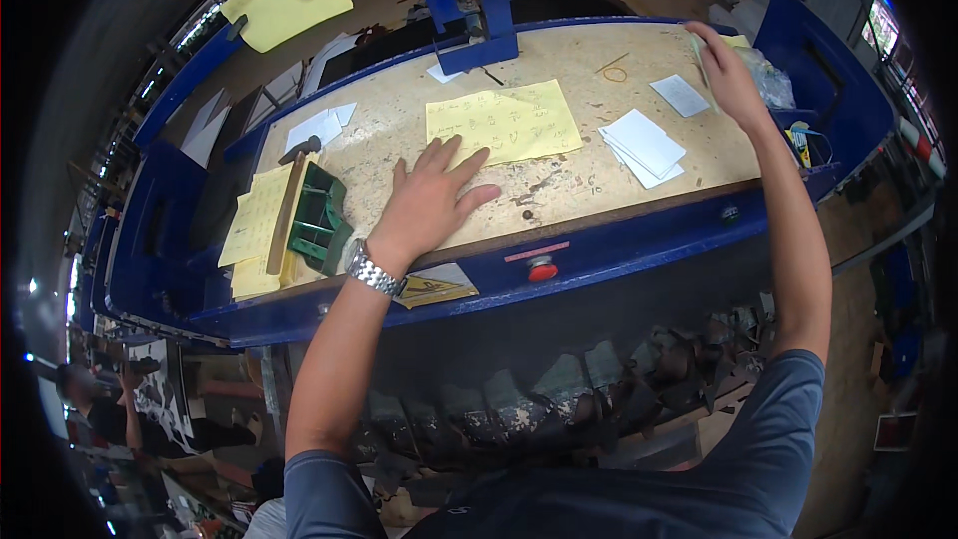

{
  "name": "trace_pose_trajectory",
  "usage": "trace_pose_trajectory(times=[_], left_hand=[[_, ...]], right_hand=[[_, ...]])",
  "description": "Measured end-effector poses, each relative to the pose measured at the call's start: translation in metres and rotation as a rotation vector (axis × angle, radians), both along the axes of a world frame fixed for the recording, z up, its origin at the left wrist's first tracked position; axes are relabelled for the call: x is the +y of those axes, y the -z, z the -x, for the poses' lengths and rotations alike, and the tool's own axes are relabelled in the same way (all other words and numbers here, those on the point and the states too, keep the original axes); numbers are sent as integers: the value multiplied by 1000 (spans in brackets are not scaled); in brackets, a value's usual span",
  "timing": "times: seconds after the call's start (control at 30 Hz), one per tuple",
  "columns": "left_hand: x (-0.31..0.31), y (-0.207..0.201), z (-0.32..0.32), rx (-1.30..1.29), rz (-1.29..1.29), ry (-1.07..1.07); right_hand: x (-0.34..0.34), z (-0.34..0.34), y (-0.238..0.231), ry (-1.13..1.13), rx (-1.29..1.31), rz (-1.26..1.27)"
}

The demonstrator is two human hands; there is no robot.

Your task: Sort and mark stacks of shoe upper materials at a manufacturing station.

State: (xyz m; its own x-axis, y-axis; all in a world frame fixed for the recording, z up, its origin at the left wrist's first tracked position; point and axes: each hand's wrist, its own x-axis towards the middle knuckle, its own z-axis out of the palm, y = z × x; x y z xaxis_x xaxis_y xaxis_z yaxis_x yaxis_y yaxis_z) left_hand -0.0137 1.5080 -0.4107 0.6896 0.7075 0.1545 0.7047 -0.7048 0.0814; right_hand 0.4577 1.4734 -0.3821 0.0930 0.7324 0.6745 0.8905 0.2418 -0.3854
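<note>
My left hand (pixel 431 202), with a metal-band watch on the wrist, lies flat with fingers spread on the worn wooden board (pixel 559 55). Its fingertips touch the lower left edge of a yellow handwritten sheet (pixel 534 120). At the board's far right, my right hand (pixel 733 80) has its fingers and thumb closed around a thin pale sheet (pixel 698 52), mostly hidden by the hand. Beside that hand are a clear plastic bag (pixel 770 83) and a single white card (pixel 680 96). Several white cards (pixel 644 148) lie fanned nearer to me.
Left of my left hand stand a green divided tray (pixel 319 220) and more yellow sheets (pixel 254 225). A dark hammer-like head (pixel 299 150) rests behind the tray. A blue machine head (pixel 489 35) stands at the far edge. The front rail carries a red button (pixel 542 269).
</note>
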Motion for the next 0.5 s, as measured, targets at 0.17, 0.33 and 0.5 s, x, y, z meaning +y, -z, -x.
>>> trace_pose_trajectory(times=[0.17,0.33,0.5], left_hand=[[-5,2,0,-9,-18,-26],[-3,13,1,-74,-69,8],[-4,11,0,-83,-87,3]], right_hand=[[53,111,-26,-461,814,166],[96,197,-4,-542,778,194],[90,225,18,-564,904,414]])
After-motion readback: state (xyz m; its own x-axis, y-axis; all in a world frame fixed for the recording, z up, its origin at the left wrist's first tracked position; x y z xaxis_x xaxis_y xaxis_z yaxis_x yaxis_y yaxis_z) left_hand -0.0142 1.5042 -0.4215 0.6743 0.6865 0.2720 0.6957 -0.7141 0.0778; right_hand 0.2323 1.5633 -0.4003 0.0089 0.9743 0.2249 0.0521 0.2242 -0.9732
